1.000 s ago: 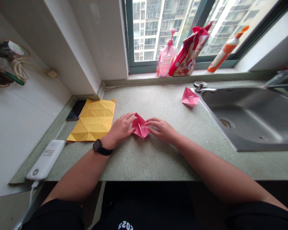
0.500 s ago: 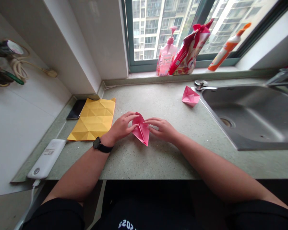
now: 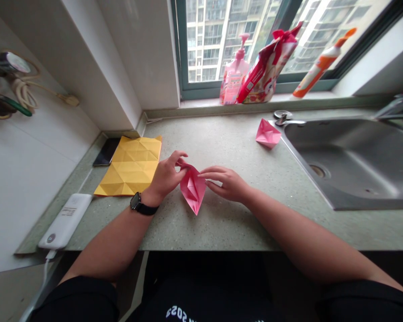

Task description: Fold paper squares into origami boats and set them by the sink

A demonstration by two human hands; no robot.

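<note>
Pinches a pink, pointed folded-paper form (image 3: pixel 190 196) in the left hand (image 3: pixel 165 176), braces its side with the loosely open right hand (image 3: pixel 231 184), likely for steadiness, back from the front edge of the speckled grey-green counter (image 3: pixel 228 230).

Sheet (image 3: pixel 130 167) left, sink (image 3: pixel 342 156) right, handheld paper (image 3: pixel 194 197) between

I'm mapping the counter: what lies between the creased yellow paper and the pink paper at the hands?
The head view shows the left hand between the yellow paper and the pink paper, its thumb touching the latter.
</note>
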